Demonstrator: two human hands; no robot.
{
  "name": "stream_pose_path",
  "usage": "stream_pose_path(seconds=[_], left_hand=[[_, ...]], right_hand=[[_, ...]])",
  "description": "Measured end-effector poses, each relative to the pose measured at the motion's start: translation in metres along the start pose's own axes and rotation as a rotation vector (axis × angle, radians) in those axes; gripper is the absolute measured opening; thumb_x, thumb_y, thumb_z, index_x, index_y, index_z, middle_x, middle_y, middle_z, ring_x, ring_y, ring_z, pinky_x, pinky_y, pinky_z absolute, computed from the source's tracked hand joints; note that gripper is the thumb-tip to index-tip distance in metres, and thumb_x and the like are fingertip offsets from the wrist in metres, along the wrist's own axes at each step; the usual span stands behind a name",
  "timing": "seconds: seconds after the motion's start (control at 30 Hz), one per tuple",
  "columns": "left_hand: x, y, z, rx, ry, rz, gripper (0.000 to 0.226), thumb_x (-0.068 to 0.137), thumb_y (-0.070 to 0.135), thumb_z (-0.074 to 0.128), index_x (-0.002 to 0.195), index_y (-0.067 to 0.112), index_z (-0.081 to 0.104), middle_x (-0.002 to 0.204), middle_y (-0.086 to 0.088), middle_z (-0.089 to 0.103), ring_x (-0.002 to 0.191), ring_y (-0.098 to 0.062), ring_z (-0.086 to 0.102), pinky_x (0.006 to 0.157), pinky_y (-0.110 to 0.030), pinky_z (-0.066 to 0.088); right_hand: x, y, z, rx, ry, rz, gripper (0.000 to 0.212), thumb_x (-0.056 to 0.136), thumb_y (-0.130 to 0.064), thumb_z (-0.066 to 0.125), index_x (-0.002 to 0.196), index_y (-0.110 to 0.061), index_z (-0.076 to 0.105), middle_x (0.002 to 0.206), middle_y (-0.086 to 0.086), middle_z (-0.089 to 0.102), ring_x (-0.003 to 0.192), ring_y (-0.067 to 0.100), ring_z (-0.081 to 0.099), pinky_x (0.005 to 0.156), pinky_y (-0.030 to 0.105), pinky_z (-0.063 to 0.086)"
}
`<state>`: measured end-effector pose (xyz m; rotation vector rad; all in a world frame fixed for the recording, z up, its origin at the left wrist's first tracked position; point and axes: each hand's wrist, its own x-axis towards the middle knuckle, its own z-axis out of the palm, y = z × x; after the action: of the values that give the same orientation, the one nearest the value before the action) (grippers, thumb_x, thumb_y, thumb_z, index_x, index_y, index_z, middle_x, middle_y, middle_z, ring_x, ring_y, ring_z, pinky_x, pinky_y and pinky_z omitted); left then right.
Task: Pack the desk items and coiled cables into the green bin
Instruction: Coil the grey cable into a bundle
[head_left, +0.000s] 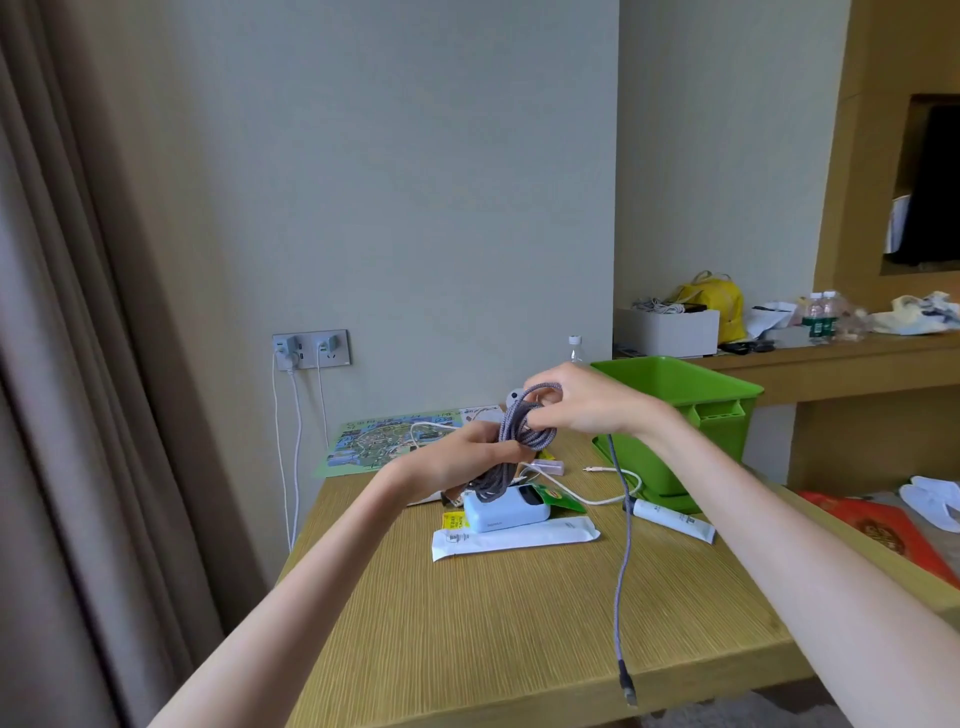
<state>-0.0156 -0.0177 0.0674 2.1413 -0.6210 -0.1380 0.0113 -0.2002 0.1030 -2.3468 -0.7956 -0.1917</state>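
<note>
Grips a coil of grey cable (511, 441) in the left hand (457, 460), fingers curled round the lower half of the loops, in the air above the middle of the desk (519, 623). Pinches the top of the same coil with the right hand (587, 400), thumb and fingertips closed on one loop, wrist just in front of the green bin (727, 387). Lets one end of the cable hang loose from under the right wrist, down past the near edge of the desk, plug at the bottom. At the far right of the desk, upright and open: the bin, its floor hidden from this angle. Straight below the coil, flat on the desk: a pale blue power bank (506, 512), touching a long white packet (514, 538) on its near side. Just right of the power bank, a white cable (597, 493) curving toward the foot of the bin, and near it a white tube (675, 519) lying on its side. At the far left of the desk, behind the left hand, a printed map (384, 441). On the wall beyond, a socket (311, 349) with two chargers plugged in, white leads dropping behind the desk. Beside the far left corner of the bin, the top of a clear bottle (574, 349).
</note>
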Motion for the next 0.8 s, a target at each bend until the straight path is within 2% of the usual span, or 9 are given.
stream_pose_path(seconds=[0.07, 0.17, 0.23, 0.3, 0.33, 0.43, 0.5, 0.67, 0.8], left_hand=[[0.003, -0.003, 0.002, 0.026, 0.026, -0.013, 0.018, 0.097, 0.025, 0.053, 0.083, 0.016, 0.059, 0.065, 0.008, 0.052, 0.052, 0.0, 0.05, 0.047, -0.009, 0.035], [0.008, -0.009, 0.001, 0.066, 0.07, 0.011, 0.019, 0.1, 0.026, 0.049, 0.089, 0.013, 0.056, 0.073, 0.003, 0.048, 0.065, -0.011, 0.045, 0.055, -0.015, 0.036], [0.009, -0.012, -0.003, 0.014, 0.107, 0.027, 0.017, 0.1, 0.024, 0.047, 0.09, 0.012, 0.054, 0.076, 0.001, 0.048, 0.069, -0.012, 0.044, 0.056, -0.014, 0.036], [0.008, -0.018, -0.007, -0.047, 0.138, 0.011, 0.02, 0.1, 0.027, 0.047, 0.095, 0.011, 0.057, 0.083, -0.007, 0.051, 0.075, -0.018, 0.047, 0.062, -0.019, 0.039], [0.008, -0.02, -0.009, -0.086, 0.155, -0.007, 0.022, 0.1, 0.029, 0.047, 0.096, 0.01, 0.058, 0.085, -0.008, 0.052, 0.074, -0.019, 0.05, 0.061, -0.022, 0.039], [0.006, -0.022, -0.015, -0.242, 0.191, -0.034, 0.024, 0.099, 0.031, 0.049, 0.097, 0.01, 0.06, 0.078, 0.0, 0.055, 0.053, -0.005, 0.054, 0.042, -0.013, 0.038], [0.007, -0.022, -0.018, -0.327, 0.203, -0.02, 0.024, 0.099, 0.03, 0.049, 0.094, 0.009, 0.061, 0.076, -0.002, 0.051, 0.049, -0.003, 0.049, 0.037, -0.013, 0.034], [0.012, -0.023, -0.026, -0.524, 0.301, -0.009, 0.023, 0.096, 0.032, 0.054, 0.092, 0.011, 0.065, 0.075, -0.003, 0.048, 0.056, -0.01, 0.045, 0.049, -0.021, 0.034], [0.013, -0.024, -0.024, -0.471, 0.298, 0.038, 0.026, 0.097, 0.035, 0.053, 0.102, 0.017, 0.069, 0.072, -0.004, 0.045, 0.057, -0.013, 0.042, 0.048, -0.024, 0.034]], right_hand=[[0.005, 0.0, 0.001, -0.134, 0.044, -0.008, 0.027, 0.075, -0.02, 0.063, 0.056, -0.038, 0.058, 0.044, -0.013, 0.041, 0.047, 0.006, 0.031, 0.052, 0.027, 0.026], [0.011, 0.004, 0.004, -0.224, 0.17, -0.013, 0.003, 0.072, -0.028, 0.067, 0.074, -0.031, 0.066, 0.048, -0.008, 0.042, 0.048, 0.009, 0.032, 0.053, 0.03, 0.026], [0.011, 0.009, 0.006, 0.011, 0.181, -0.027, 0.015, 0.076, -0.027, 0.076, 0.09, -0.025, 0.071, 0.049, -0.01, 0.045, 0.045, 0.004, 0.035, 0.049, 0.024, 0.028], [0.008, 0.015, 0.002, 0.347, 0.1, -0.011, 0.029, 0.08, -0.023, 0.078, 0.105, -0.013, 0.068, 0.054, -0.011, 0.055, 0.043, 0.0, 0.039, 0.046, 0.014, 0.031], [0.006, 0.02, 0.0, 0.447, 0.065, 0.008, 0.033, 0.081, -0.026, 0.077, 0.108, -0.01, 0.066, 0.058, -0.01, 0.057, 0.044, 0.001, 0.041, 0.046, 0.014, 0.033], [0.004, 0.034, 0.001, 0.625, 0.021, 0.037, 0.041, 0.078, -0.038, 0.072, 0.106, -0.008, 0.067, 0.061, -0.007, 0.047, 0.049, 0.007, 0.04, 0.052, 0.018, 0.039], [0.005, 0.041, 0.005, 0.706, -0.004, 0.054, 0.042, 0.078, -0.04, 0.068, 0.103, -0.006, 0.068, 0.062, -0.007, 0.042, 0.052, 0.007, 0.039, 0.055, 0.02, 0.039], [0.006, 0.048, 0.015, 0.889, 0.007, 0.039, 0.03, 0.085, -0.032, 0.064, 0.097, -0.005, 0.069, 0.068, -0.005, 0.049, 0.057, 0.006, 0.045, 0.054, 0.018, 0.044], [0.01, 0.037, 0.026, 0.761, 0.224, 0.008, 0.022, 0.097, -0.026, 0.054, 0.089, -0.009, 0.066, 0.06, -0.002, 0.048, 0.048, 0.009, 0.04, 0.043, 0.018, 0.037]])
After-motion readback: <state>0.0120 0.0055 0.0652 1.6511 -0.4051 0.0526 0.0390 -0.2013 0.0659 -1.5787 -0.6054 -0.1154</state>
